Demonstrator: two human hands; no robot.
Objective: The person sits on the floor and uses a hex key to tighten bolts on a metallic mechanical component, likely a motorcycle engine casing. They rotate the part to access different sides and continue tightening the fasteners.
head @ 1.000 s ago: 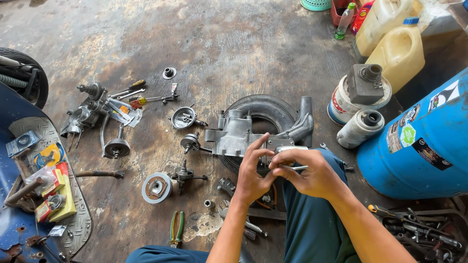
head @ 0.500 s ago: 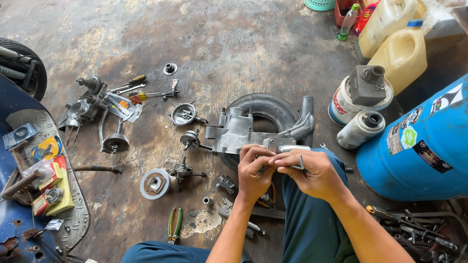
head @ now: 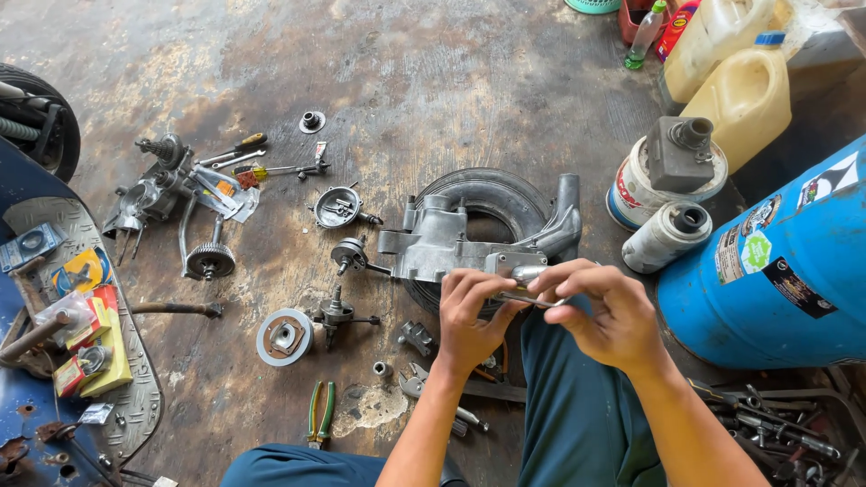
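Head view. At right edge, big blue drum (head: 794, 261), lying against the frame, with several stickers: white-black one near top, round green one and small oval ones at its left end, dark rectangular one lower down. Left of drum, white spray can (head: 666, 237) lying on its side, open end up. Just above it, round paint tin (head: 663, 194) with red and white label, grey metal part (head: 678, 151) sitting on its lid. Behind, two yellowish plastic jerrycans (head: 744, 95), nearer one with blue cap. At top, clear bottle with green cap (head: 646, 34) beside red container (head: 677, 22). At left edge, on blue checker-plate footboard (head: 135, 397), small yellow and red cardboard boxes (head: 95, 347), one blue packet (head: 27, 245), one yellow round-printed packet (head: 77, 271).

In centre of oily concrete floor (head: 433, 81), grey aluminium engine casing (head: 451, 243) resting over black tyre (head: 492, 194). Around: gear shaft (head: 209, 260), round flywheel plate (head: 284, 335), screwdrivers (head: 248, 149), green-handled pliers (head: 317, 413).

Left hand (head: 469, 316) and right hand (head: 609, 316) meeting just in front of casing, above dark teal trouser leg (head: 577, 415). Left fingers curled, tips pinched on small silver cylindrical part (head: 528, 273) at near corner of casing. Right thumb and forefinger closed on thin metal rod (head: 532, 300), which lies across between both hands, just under that silver part. Both grips tight, no gap visible between fingertips and metal. Whether silver part is fixed to casing or loose: cannot tell.
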